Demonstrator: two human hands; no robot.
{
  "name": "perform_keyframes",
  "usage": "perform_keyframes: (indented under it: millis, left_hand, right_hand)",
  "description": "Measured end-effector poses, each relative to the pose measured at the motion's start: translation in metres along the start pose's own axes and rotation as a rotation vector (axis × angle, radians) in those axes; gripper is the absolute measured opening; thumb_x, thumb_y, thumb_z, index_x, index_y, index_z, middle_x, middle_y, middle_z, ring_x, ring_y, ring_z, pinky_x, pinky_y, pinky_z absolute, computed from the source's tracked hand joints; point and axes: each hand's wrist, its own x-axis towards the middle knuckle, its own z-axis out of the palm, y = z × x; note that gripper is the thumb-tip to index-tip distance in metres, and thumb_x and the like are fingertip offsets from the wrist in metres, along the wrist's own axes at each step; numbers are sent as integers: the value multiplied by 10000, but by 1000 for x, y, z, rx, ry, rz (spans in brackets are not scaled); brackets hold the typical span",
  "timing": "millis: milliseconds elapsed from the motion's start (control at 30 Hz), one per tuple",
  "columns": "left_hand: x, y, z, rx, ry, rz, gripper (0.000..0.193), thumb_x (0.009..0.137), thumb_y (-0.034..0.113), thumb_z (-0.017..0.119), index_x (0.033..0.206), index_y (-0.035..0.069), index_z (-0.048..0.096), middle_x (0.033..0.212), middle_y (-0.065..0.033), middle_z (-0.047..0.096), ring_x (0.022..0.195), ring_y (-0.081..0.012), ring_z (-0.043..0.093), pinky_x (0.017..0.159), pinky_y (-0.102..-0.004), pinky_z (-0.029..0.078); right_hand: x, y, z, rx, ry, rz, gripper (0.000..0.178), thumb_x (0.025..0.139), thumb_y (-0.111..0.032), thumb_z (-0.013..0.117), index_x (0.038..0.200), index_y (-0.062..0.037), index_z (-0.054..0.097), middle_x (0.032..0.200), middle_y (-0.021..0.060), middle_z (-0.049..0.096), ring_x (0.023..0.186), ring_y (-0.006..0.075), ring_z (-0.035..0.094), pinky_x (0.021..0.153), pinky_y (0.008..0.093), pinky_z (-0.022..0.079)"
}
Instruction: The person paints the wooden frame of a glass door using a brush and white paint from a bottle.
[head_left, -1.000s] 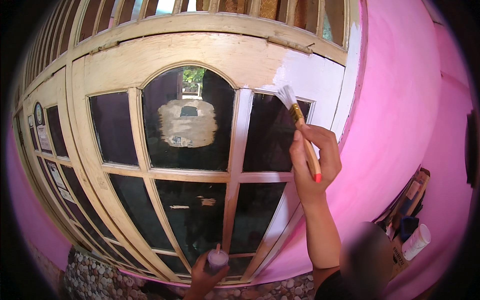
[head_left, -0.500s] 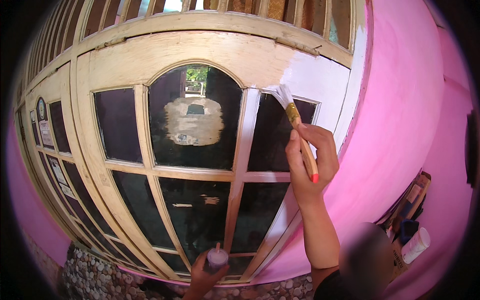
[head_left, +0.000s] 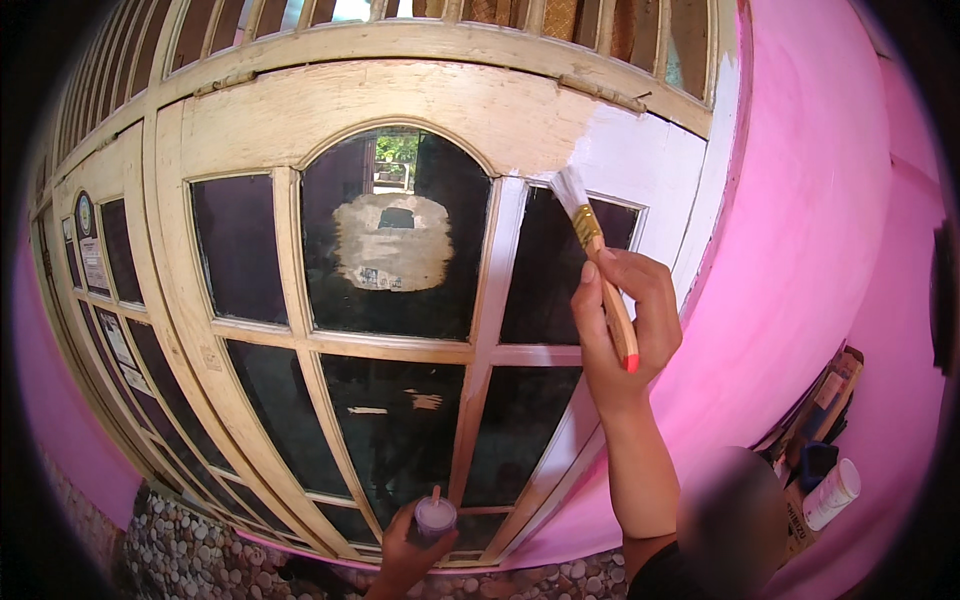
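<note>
In the head view, the right hand [head_left: 632, 318] is pinching a paintbrush [head_left: 588, 230] between thumb and fingers, its bristles [head_left: 570, 188] meeting the upper right of the door [head_left: 390, 92]. The left hand [head_left: 405, 556] is clasping a small cup [head_left: 436, 516], a stick [head_left: 436, 493] standing in it, before the door's lower middle.

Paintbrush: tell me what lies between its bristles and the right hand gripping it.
In the head view, the gold-coloured ferrule and then a short stretch of wooden handle lie between the bristles and the right hand.
</note>
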Motion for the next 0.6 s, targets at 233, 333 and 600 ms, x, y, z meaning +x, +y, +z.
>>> perform_keyframes:
  millis: [233,333,600]
  left_hand:
    - [2,4,1,-67,-5,-21,642,750,148,929,1289,-13,621,1179,-144,701,1090,-247,689,963,-384,541]
    - [2,1,-2,-25,-8,9,649,768,122,923,1308,-37,600,1182,-141,707,1091,-210,692,967,-368,550]
    - [2,-4,-1,-10,-19,20,669,762,145,930,1314,-35,598,1193,-140,705,1094,-212,691,966,-366,551]
  right_hand:
    - [-2,-2,9,60,-36,-43,214,837,79,777,1028,20,701,975,175,721,856,255,719,736,313,578]
    - [-3,6,2,-17,-26,2,176,862,71,744,1023,17,699,964,169,718,859,260,717,748,326,577]
    - [-3,-5,5,28,-33,-39,258,781,85,814,993,8,687,962,182,710,838,287,735,696,337,593]
